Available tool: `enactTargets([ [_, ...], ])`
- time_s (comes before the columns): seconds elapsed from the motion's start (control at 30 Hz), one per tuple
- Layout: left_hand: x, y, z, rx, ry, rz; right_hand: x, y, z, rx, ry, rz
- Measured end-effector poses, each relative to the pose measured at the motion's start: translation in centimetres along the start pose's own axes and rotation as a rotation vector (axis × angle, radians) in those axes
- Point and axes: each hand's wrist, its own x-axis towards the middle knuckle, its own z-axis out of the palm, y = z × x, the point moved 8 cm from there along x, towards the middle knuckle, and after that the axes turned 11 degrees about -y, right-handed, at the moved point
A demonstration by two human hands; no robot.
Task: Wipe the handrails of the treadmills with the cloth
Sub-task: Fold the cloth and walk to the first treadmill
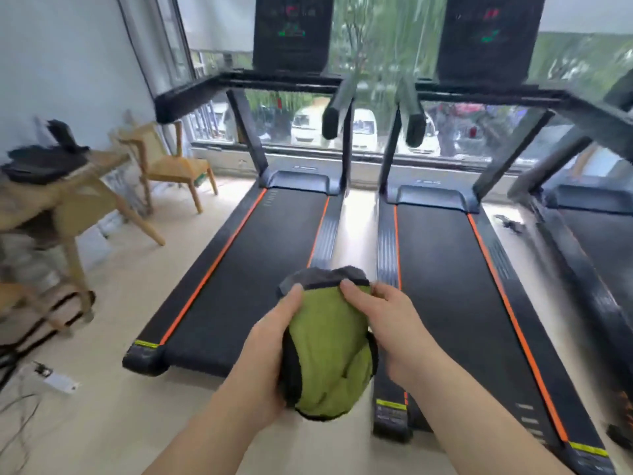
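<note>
There are three long black treadmills with orange stripes: one on the left [239, 269], one in the middle [455, 286], and a bit of one at the right edge [596, 241]. Two dark screens [293, 30] [488, 36] stand above them. One green and grey cloth [329, 351]. Two bare hands [270, 347] [394, 323]. One light wooden chair [168, 159].

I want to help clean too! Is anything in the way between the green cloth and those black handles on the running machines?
Nothing visible blocks it. Both hands, left hand and right hand, hold the cloth above the floor gap between two treadmills. The nearest handrails lie straight ahead with only open air between.
</note>
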Motion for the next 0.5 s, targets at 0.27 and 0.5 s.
enactTargets([
  [0.27, 9.2, 9.0, -10.6, -0.080, 0.101, -0.077, 14.8, -6.4, 11.6, -0.286, -0.186, -0.027],
  [0.5, 20.8, 20.6, -19.1, 0.129, 0.250, 0.167, 31.1, -11.2, 16.9, -0.237, -0.312, -0.021],
])
